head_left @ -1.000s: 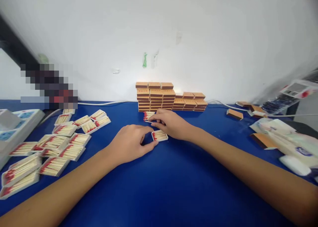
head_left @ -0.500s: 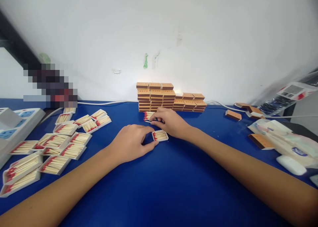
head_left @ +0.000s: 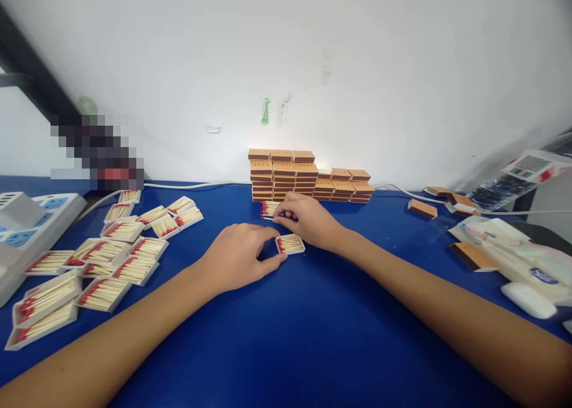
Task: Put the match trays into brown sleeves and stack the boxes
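Note:
A small white matchbox tray [head_left: 291,245] holding red-tipped matches lies in the middle of the blue table. My left hand [head_left: 241,254] has thumb and index finger at the tray's left end, one on each side, steadying it. Just behind the tray, a loose pile of matches [head_left: 268,209] rests on the table with red heads to the left. Over the pile's right part is my right hand [head_left: 306,217], fingers drawn together on the matches; its fingertips partly hide what they pinch.
Stacked closed matchboxes [head_left: 286,173] stand against the wall. Several filled trays [head_left: 107,250] spread across the left, beside a power strip [head_left: 40,229]. On the right are matchbox sleeves [head_left: 473,257], a tissue pack [head_left: 527,253] and a white case [head_left: 528,301]. A cable [head_left: 201,185] runs along the wall.
The whole view has shifted slightly, so everything sits a little further right. Both hands keep nearly the same place at the tray and the match pile.

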Demonstrator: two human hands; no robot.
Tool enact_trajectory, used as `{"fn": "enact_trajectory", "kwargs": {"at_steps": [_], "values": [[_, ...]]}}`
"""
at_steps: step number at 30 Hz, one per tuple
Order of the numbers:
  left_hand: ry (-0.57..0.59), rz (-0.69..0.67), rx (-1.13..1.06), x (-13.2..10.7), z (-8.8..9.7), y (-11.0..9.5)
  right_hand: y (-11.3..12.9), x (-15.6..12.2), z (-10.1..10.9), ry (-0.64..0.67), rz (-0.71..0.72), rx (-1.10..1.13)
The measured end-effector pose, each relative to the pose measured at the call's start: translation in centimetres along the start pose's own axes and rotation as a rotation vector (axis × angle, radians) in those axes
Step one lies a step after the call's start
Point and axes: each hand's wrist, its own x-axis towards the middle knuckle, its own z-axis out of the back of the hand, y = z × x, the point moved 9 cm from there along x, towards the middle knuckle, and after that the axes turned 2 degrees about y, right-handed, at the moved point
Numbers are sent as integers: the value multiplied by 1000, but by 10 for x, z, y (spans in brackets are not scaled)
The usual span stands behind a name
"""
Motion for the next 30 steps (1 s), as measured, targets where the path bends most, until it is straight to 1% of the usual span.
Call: {"fn": "enact_trajectory", "kwargs": {"at_steps": [7,15,18,21,23,25,27,30], "values": [[-2,-4,1,-1,0,0,0,1,-1,0,17,12],[8,-3,13,-1,0,0,-4,3,-3,43,-37,-7],[-8,-7,18,-1,2,1,-7,-2,4,63,-42,-21],[-26,14,23,0,4,5,-9,-11,20,50,-48,-33],[-30,53,19,1,5,10,-5,-17,29,51,-34,-31],[-36,90,22,1,6,14,4,-23,32,78,1,-14],[-44,109,36,2,7,18,14,-28,28,121,36,3],[-50,100,50,2,7,19,25,-29,18,169,70,13]]}}
